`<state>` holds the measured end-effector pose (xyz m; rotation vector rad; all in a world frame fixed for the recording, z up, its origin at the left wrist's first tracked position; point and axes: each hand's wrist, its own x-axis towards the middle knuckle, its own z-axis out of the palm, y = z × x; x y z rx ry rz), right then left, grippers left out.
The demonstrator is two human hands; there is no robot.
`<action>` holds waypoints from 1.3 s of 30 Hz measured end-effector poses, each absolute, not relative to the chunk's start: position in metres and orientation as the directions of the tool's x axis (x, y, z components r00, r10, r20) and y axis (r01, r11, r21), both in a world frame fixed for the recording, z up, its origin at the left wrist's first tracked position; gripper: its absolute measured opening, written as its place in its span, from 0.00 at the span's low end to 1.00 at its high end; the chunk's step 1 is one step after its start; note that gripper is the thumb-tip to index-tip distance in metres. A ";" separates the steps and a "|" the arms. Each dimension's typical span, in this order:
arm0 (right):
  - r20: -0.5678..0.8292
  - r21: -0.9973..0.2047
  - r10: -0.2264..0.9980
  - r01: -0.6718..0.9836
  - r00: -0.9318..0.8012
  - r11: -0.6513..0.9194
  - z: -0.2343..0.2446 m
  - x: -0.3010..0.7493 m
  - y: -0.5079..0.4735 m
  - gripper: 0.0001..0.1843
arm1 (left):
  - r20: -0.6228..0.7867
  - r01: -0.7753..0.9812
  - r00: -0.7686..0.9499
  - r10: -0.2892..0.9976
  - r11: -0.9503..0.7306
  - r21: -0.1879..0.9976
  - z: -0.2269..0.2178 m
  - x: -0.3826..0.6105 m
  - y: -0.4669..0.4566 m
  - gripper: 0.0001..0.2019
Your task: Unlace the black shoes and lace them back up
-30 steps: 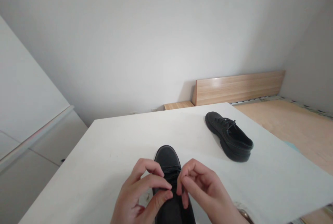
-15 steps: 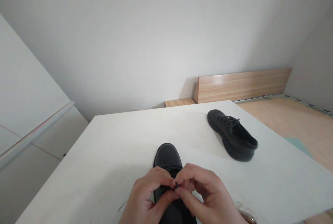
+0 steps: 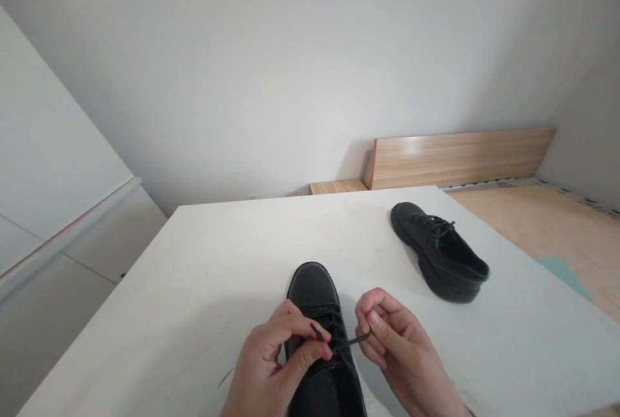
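Observation:
A black lace-up shoe stands on the white table in front of me, toe pointing away. Over its lacing, my left hand pinches a dark shoelace between thumb and forefinger, with a short bit of lace sticking up past the fingertips. To the right of the shoe, my right hand is closed on another part of the shoelace, which runs taut from the lacing to its fingertips. Part of the shoe's opening shows below; my left hand covers some of its left side.
A second black shoe, its lace tied, stands at the table's right back. The white table carries both shoes. Beyond it are a wooden headboard, a bed base on the right and a white cabinet on the left.
My hands, together over the shoe before, are now apart. The right hand has moved right, drawing a stretch of lace out with it. The lacing is more visible now.

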<state>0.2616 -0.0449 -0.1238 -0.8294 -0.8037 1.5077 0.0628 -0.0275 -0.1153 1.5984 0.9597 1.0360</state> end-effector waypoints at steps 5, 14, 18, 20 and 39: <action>0.445 -0.896 0.882 -0.063 -0.154 0.440 -0.101 0.260 -0.051 0.05 | 0.344 0.255 0.429 0.835 -0.477 0.841 -0.105 0.071 -0.027 0.02; 0.551 -0.791 0.792 0.137 -0.262 0.596 -0.079 0.249 -0.045 0.15 | 0.351 0.256 0.547 0.760 -0.552 0.794 -0.089 0.068 -0.032 0.07; 0.366 -0.889 0.910 0.214 -0.195 0.404 -0.089 0.247 -0.042 0.11 | 0.487 0.232 0.568 0.664 -0.696 0.679 -0.093 0.061 -0.030 0.16; 0.259 -0.907 0.939 0.278 -0.227 0.317 -0.093 0.247 -0.042 0.10 | 0.551 0.229 0.578 0.602 -0.768 0.598 -0.095 0.059 -0.029 0.18; 0.084 -0.918 0.937 0.339 -0.338 0.204 -0.083 0.258 -0.035 0.08 | 0.807 0.497 0.421 0.415 -0.849 0.177 -0.122 0.069 -0.043 0.09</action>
